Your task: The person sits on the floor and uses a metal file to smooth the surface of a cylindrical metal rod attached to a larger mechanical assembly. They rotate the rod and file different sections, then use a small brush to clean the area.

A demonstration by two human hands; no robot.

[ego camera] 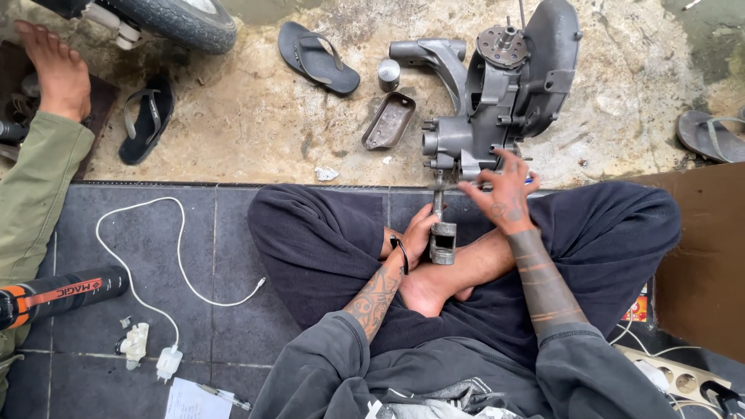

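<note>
At the far left edge of the frame another person's bare foot (pixel 56 68) and green trouser leg (pixel 35 194) were cut off by the border, and a black can (pixel 58 293) lay partly under that leg. A tyre (pixel 182 19) showed only its lower arc at the top left. A white cable (pixel 155 256) looped over the dark tiles (pixel 101 233) at lower left, ending in small white plugs; a sheet of paper (pixel 190 399) was clipped by the bottom edge.

Above the tiles ran rough, stained concrete (pixel 256 124) with two dark sandals (pixel 318 56) and, upper centre, a small metal tray (pixel 388 122) beside a short metal cylinder (pixel 388 74).

In the middle the person sat cross-legged in dark trousers. The left hand (pixel 419 233) had its fingers curled round a grey metal tool (pixel 442 233), whose shaft rose towards the engine; how tightly they gripped was hard to make out, since the palm hid the contact. The engine (pixel 497 93), a grey casing, stood on the concrete at upper centre-right, its top cut off. The right hand (pixel 506 190) rested on the engine's lower edge, fingers spread and bent over it; something blue under them was too hidden to tell.

At the right, brown cardboard (pixel 698 256) covered the floor, another sandal (pixel 710 133) was cut by the edge, and a power strip (pixel 683 380) lay at the lower right.
</note>
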